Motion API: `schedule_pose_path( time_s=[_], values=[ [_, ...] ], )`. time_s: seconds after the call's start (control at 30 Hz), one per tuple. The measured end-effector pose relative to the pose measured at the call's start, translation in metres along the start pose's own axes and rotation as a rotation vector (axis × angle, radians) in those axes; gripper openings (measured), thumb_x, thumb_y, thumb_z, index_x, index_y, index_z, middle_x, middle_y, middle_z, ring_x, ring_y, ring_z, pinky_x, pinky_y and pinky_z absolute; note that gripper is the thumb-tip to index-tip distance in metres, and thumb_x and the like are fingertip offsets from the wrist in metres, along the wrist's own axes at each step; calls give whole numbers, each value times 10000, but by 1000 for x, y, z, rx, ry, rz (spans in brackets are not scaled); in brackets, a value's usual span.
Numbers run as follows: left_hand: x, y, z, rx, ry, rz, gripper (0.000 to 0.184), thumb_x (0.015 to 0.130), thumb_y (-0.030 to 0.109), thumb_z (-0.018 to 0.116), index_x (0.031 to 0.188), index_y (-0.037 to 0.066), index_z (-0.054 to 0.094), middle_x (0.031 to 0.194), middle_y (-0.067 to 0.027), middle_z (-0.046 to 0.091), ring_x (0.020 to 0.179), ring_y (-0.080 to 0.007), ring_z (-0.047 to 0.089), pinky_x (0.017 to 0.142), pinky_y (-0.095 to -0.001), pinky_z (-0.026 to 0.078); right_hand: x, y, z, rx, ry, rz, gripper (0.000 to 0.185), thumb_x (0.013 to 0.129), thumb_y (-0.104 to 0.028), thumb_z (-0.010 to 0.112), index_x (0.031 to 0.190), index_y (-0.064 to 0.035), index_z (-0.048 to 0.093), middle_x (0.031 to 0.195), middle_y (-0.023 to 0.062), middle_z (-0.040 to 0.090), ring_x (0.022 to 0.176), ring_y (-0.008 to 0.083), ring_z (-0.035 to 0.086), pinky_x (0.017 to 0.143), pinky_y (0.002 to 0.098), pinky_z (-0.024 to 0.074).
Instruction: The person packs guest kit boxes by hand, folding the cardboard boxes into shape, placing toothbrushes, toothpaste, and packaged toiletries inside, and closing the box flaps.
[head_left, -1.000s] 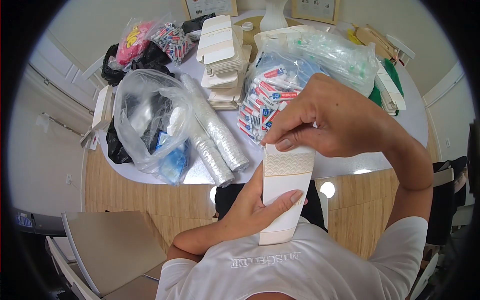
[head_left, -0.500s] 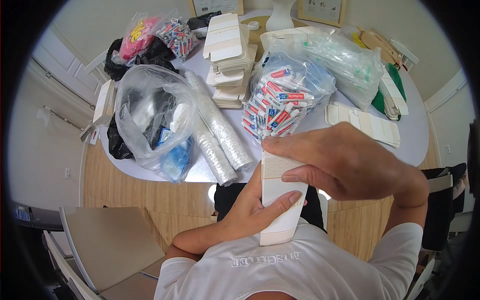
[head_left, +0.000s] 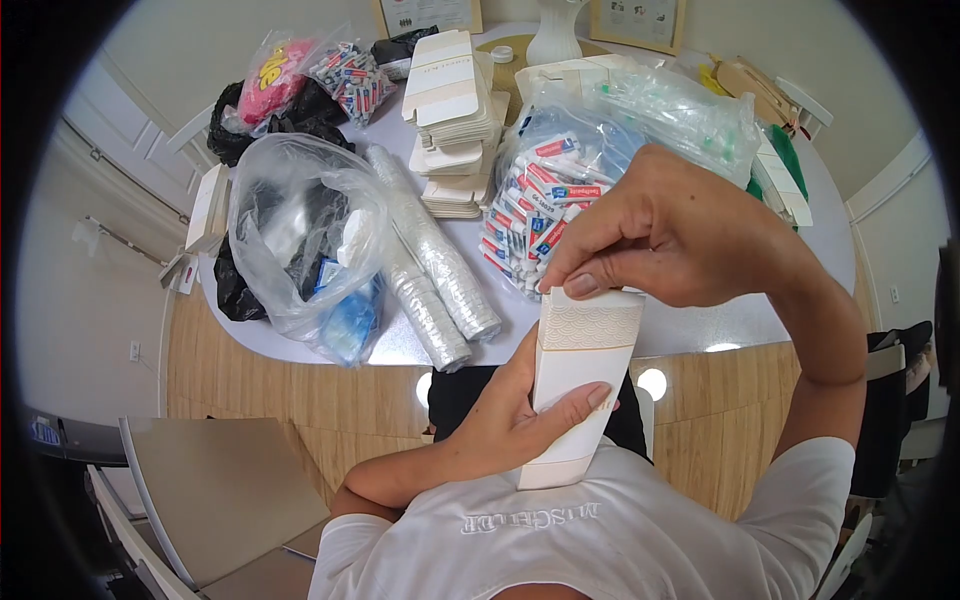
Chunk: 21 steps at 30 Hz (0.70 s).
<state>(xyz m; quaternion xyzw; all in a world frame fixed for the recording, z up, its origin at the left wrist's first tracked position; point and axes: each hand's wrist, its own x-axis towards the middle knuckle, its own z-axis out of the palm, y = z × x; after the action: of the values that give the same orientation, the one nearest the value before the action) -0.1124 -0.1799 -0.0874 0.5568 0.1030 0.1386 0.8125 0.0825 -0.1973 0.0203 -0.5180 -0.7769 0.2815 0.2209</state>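
Observation:
A slim white carton [head_left: 585,370] with a patterned beige band and gold lettering stands tilted against my shirt front. My left hand [head_left: 520,415] is wrapped around its lower half, thumb across the front face. Above, my right hand [head_left: 660,240] has thumb and fingers pinched together at the carton's top left corner, on the top edge or flap; the exact grip is partly hidden by the fingers. Just behind the right hand lies a clear bag of small toothpaste tubes [head_left: 540,205].
Flattened cartons [head_left: 445,100] are stacked mid-table. Two rolls of clear-wrapped discs [head_left: 435,270] lie beside an open plastic bag [head_left: 300,290] holding blue packets. A bag with green-tipped contents [head_left: 690,115] is at right. An open cardboard box [head_left: 220,500] stands lower left.
My right hand has lifted from lying over the carton's top to a pinch at its top left corner. The carton has shifted slightly right and stays in my left hand.

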Motion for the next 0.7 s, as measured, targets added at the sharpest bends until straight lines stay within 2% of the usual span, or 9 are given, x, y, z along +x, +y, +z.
schedule_pose_path(
  time_s=[0.03, 0.1, 0.23, 0.33, 0.43, 0.53, 0.63, 0.7],
  values=[
    [0, -1, -1, 0, 1, -2, 445, 906, 32, 530, 1276, 32, 282, 1059, -146, 571, 934, -210, 630, 791, -337, 543, 1, -1, -1, 2, 0, 0, 126, 769, -45, 679, 891, -25, 705, 790, 89, 696, 685, 165, 660, 643, 245, 502],
    [0, -4, -2, 84, -23, 56, 448, 905, 35, 534, 1275, 28, 281, 1059, -147, 571, 931, -210, 631, 785, -338, 545, 1, -3, -2, -217, 2, -112, 115, 739, -30, 675, 851, -39, 702, 768, 79, 689, 688, 210, 660, 611, 274, 494],
    [1, -8, -5, 121, -31, 62, 448, 907, 41, 532, 1274, 27, 275, 1061, -149, 570, 927, -210, 633, 775, -336, 547, -2, -9, 4, -445, 24, -198, 91, 724, -38, 670, 813, -44, 688, 736, 65, 673, 677, 240, 645, 582, 314, 479],
    [1, -8, -5, 159, -7, 51, 443, 910, 48, 530, 1271, 27, 275, 1056, -150, 571, 922, -210, 634, 768, -333, 547, -5, -12, 9, -615, 39, -159, 83, 721, -48, 663, 803, -48, 677, 716, 70, 656, 647, 242, 632, 565, 337, 461],
    [-1, -9, -6, 150, -2, 64, 438, 912, 54, 529, 1269, 29, 277, 1057, -150, 567, 920, -211, 635, 764, -329, 546, -5, -11, 15, -612, 124, -205, 86, 723, -60, 659, 806, -49, 678, 697, 73, 632, 617, 253, 608, 557, 346, 453],
    [-1, -8, -8, 157, -22, 88, 441, 912, 56, 530, 1271, 29, 276, 1062, -149, 564, 921, -216, 635, 767, -331, 545, -5, -11, 16, -477, 141, -148, 79, 726, -39, 664, 804, -41, 675, 664, 68, 601, 587, 237, 589, 543, 334, 446],
    [-3, -6, -7, 129, -11, 45, 447, 913, 53, 527, 1278, 28, 270, 1073, -148, 560, 933, -222, 632, 784, -339, 539, -8, -4, 23, -176, 296, -139, 105, 714, -5, 677, 813, -39, 678, 640, 57, 567, 560, 204, 566, 518, 319, 429],
    [-3, -6, -6, 69, -17, 33, 450, 914, 52, 524, 1284, 26, 270, 1079, -147, 563, 943, -226, 629, 804, -341, 529, -10, -5, 26, -129, 292, -139, 140, 698, 25, 682, 822, -40, 682, 631, 58, 554, 549, 185, 552, 500, 300, 407]
  ],
)
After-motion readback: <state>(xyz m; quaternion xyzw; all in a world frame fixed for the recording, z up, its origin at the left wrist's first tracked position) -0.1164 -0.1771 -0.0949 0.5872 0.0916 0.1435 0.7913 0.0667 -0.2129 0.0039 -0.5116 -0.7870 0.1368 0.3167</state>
